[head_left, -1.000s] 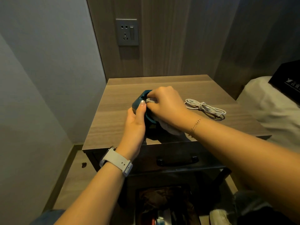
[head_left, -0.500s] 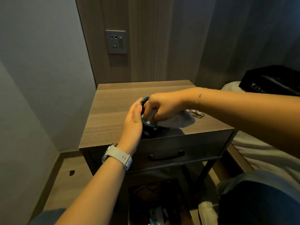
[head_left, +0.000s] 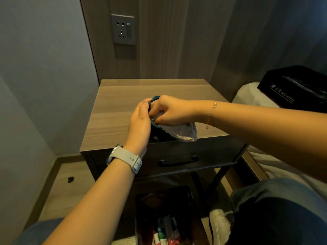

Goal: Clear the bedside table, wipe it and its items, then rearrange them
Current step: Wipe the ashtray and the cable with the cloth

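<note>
Your left hand (head_left: 139,121) gripped the teal cup (head_left: 155,99) near the table's (head_left: 113,110) front edge while your right hand (head_left: 169,110) pinched the cloth (head_left: 184,131) against its rim; steadying it firmly and wiping all round would have served best.

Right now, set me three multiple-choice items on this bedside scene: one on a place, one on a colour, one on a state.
1. Where is the black tissue box?
A. on the bed, right of the bedside table
B. in the drawer
C. on the floor

2. What colour is the item being wiped?
A. red
B. teal
C. yellow

3. How does the right hand stand?
A. flat and bare
B. pinching the grey cloth against the item
C. pulling the drawer handle

Key: 1 A, the box sits on white bedding; 2 B, a teal edge shows between the hands; 3 B, the cloth hangs from its curled fingers while the left hand steadies the item.
</note>
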Demonstrator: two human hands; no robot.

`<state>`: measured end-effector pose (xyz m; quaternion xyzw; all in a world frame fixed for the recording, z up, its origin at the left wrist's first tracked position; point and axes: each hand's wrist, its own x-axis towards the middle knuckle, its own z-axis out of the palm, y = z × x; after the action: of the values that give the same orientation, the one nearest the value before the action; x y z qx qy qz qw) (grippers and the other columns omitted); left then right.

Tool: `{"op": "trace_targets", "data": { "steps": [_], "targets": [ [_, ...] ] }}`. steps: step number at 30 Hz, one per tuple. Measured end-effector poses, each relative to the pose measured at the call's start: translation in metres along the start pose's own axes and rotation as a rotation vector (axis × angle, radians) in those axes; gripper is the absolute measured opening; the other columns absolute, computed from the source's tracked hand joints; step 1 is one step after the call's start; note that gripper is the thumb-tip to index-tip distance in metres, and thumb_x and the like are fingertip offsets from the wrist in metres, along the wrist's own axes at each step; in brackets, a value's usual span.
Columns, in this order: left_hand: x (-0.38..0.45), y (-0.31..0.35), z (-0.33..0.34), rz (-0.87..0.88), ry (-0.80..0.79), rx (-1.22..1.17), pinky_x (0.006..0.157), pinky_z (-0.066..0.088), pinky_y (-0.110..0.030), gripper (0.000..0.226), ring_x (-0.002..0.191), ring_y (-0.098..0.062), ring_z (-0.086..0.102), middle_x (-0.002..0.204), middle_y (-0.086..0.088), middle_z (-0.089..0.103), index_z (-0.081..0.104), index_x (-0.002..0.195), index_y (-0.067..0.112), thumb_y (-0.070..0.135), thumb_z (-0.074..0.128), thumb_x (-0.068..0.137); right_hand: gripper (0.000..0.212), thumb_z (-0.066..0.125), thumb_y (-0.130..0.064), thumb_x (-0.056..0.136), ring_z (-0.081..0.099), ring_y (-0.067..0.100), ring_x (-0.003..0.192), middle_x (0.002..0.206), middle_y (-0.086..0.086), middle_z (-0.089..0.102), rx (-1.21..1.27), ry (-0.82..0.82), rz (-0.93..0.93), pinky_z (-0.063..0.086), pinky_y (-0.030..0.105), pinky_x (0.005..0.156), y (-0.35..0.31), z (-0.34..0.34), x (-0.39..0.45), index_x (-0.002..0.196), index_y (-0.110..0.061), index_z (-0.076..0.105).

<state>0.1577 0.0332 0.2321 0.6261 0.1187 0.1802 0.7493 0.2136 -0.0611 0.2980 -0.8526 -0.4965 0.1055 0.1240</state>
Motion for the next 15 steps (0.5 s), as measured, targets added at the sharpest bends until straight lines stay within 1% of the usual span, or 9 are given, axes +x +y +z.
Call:
{"op": "trace_targets", "data": {
  "steps": [2,3,4,6,8,11,13,14,15],
  "targets": [
    [-0.002,0.000,0.002,0.018,0.013,0.023,0.090,0.052,-0.034,0.034,0.103,-0.012,0.063,0.109,0.005,0.068,0.062,0.116,0.033,0.035,0.033,0.100,0.026,0.051,0.000,0.080,0.049,0.016,0.070,0.080,0.016,0.060,0.014,-0.144,0.014,0.045,0.029,0.068,-0.004,-0.012,-0.002,0.065,-0.016,0.065],
    [-0.003,0.000,0.002,0.034,0.009,0.036,0.089,0.051,-0.031,0.034,0.103,-0.010,0.062,0.108,0.007,0.067,0.062,0.117,0.033,0.035,0.032,0.101,0.032,0.052,0.000,0.082,0.050,0.012,0.071,0.077,0.006,0.060,-0.014,-0.235,0.042,0.046,0.026,0.068,-0.008,-0.021,-0.004,0.064,-0.025,0.062],
    [-0.004,0.000,0.002,0.050,-0.004,0.052,0.087,0.049,-0.029,0.034,0.103,-0.008,0.061,0.108,0.009,0.066,0.062,0.116,0.033,0.034,0.031,0.101,0.032,0.054,-0.002,0.084,0.052,0.011,0.073,0.077,-0.001,0.060,-0.057,-0.305,0.073,0.046,0.025,0.068,-0.011,-0.029,-0.003,0.068,-0.028,0.062],
    [-0.003,0.001,0.002,0.063,-0.047,0.076,0.081,0.045,-0.026,0.033,0.102,-0.008,0.058,0.106,0.008,0.065,0.062,0.111,0.029,0.033,0.031,0.102,0.017,0.057,-0.007,0.087,0.054,0.013,0.076,0.083,0.000,0.063,-0.126,-0.328,0.130,0.046,0.020,0.065,-0.012,-0.037,0.002,0.084,-0.019,0.068],
    [-0.001,0.000,0.001,0.060,-0.066,0.079,0.080,0.043,-0.025,0.032,0.104,-0.012,0.058,0.106,0.004,0.066,0.061,0.107,0.024,0.032,0.031,0.102,0.016,0.056,-0.010,0.089,0.054,0.016,0.075,0.089,0.009,0.067,-0.132,-0.235,0.154,0.044,0.019,0.060,-0.009,-0.032,0.007,0.095,-0.005,0.070],
    [0.001,0.000,-0.001,0.049,-0.045,0.044,0.084,0.048,-0.026,0.034,0.103,-0.012,0.063,0.110,0.000,0.069,0.063,0.113,0.026,0.031,0.032,0.102,0.013,0.054,-0.010,0.079,0.048,0.016,0.068,0.075,0.014,0.060,-0.067,-0.001,0.097,0.042,0.030,0.063,-0.001,-0.004,0.005,0.075,-0.003,0.064],
    [0.000,0.001,-0.002,0.054,-0.045,0.036,0.082,0.051,-0.026,0.031,0.100,-0.012,0.065,0.107,0.003,0.069,0.062,0.109,0.032,0.031,0.032,0.102,0.013,0.053,-0.007,0.079,0.046,0.014,0.072,0.083,0.023,0.059,-0.006,-0.031,0.057,0.043,0.035,0.070,0.001,0.000,-0.002,0.075,0.002,0.062],
    [-0.002,0.002,-0.001,0.061,-0.053,0.041,0.082,0.051,-0.027,0.030,0.100,-0.011,0.065,0.106,0.005,0.069,0.062,0.108,0.034,0.031,0.032,0.102,0.013,0.053,-0.003,0.080,0.047,0.013,0.073,0.087,0.023,0.061,0.011,-0.101,0.055,0.044,0.035,0.073,-0.001,-0.006,-0.005,0.076,0.000,0.064],
    [-0.004,0.002,0.000,0.070,-0.059,0.046,0.082,0.051,-0.026,0.030,0.100,-0.010,0.064,0.105,0.007,0.068,0.061,0.107,0.035,0.031,0.032,0.103,0.017,0.052,0.000,0.081,0.048,0.011,0.072,0.085,0.016,0.063,-0.016,-0.185,0.053,0.046,0.034,0.073,-0.004,-0.013,-0.006,0.072,-0.008,0.065]
  ]
}}
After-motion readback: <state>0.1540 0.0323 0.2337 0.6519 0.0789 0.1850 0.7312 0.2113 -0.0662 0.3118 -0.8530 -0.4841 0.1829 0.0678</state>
